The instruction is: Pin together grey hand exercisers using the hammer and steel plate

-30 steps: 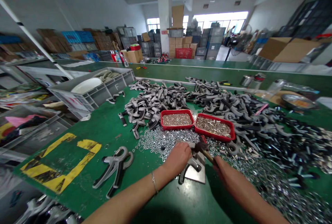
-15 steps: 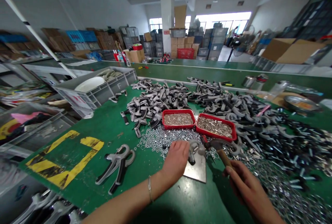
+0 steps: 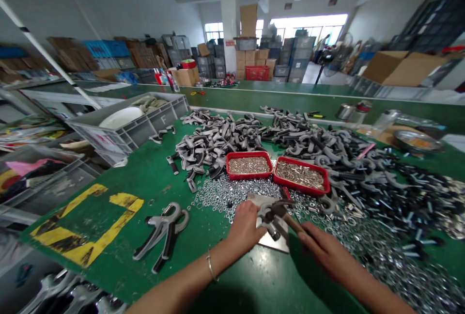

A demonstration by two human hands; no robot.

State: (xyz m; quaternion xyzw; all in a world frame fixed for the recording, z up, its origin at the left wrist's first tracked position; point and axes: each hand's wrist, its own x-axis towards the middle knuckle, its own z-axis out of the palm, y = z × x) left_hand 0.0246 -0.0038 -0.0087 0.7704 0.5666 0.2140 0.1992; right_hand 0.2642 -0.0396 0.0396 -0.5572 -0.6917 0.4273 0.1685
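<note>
My left hand (image 3: 245, 227) is closed around a grey and black tool part (image 3: 271, 224), which lies on a flat metal plate (image 3: 274, 243). My right hand (image 3: 319, 242) grips a hammer (image 3: 293, 222) by its wooden handle. The hammer's head is over the tool part; whether they touch I cannot tell. Behind the plate, two red trays hold small metal pieces: tiny ones in the left tray (image 3: 249, 176), longer pins in the right tray (image 3: 301, 188). An assembled pair of grey and black pliers-like tools (image 3: 169, 231) lies to the left of my left hand.
Heaps of grey and black handles (image 3: 218, 142) spread behind the trays. Loose rings (image 3: 378, 251) and dark bolts cover the table's right side. A grey crate (image 3: 145, 125) stands at the left, near yellow-black tape (image 3: 98, 251). A metal bowl (image 3: 417, 142) sits at far right.
The hammer in my right hand has moved left and over the tool part. The part on the plate has shifted slightly, and my left hand's fingers lie a little lower. The whole view has moved slightly.
</note>
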